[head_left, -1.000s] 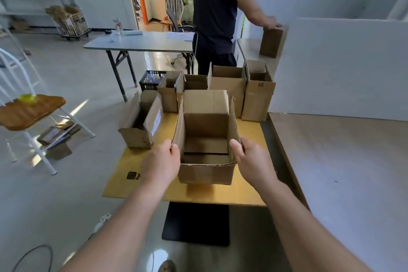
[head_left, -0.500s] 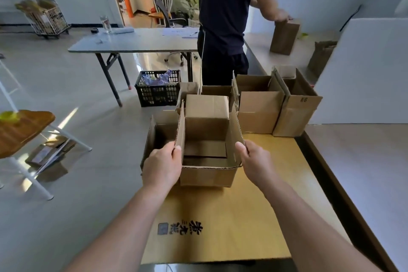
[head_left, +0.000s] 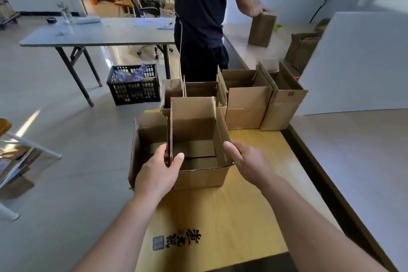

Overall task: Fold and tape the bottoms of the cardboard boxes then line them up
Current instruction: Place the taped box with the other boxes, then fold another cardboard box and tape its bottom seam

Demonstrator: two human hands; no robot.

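Held box: an open-topped brown corrugated cardboard box (head_left: 199, 175) stands on the yellow wooden tabletop with black printed characters (head_left: 231, 210). Its top flaps are upright and the folded bottom flaps show inside.
Left hand: the left hand (head_left: 157, 175) pinches the held box's 9 o'clock flap, with the thumb inside the box and the fingers on the flap's outer face.
Right hand: the right hand (head_left: 250, 161) is at the held box's 3 o'clock side, its thumb laid along the outside of that flap. Its fingers are hidden, so I cannot tell whether it grips or only presses.
Neighbour box: a second open brown cardboard box (head_left: 138, 150) sits at 9 o'clock of the held box, wall touching wall, at the tabletop's left edge.
Back row: at 12 o'clock stands a narrow open brown box (head_left: 173, 93). At 1 to 2 o'clock are a taller open brown box (head_left: 245, 104) and a brown box printed "KG" (head_left: 284, 104), side by side and touching.
Other person: a person in dark navy clothes (head_left: 198, 6) stands at 12 o'clock beyond the row, with one hand on an upright closed brown box (head_left: 261, 28) on a pale counter (head_left: 238, 40).
Floor: a black plastic lattice crate (head_left: 134, 89) holding crumpled plastic sits at 11 o'clock, near a grey folding table (head_left: 99, 31).
Right side: a white panel (head_left: 357, 62) stands at 2 o'clock.
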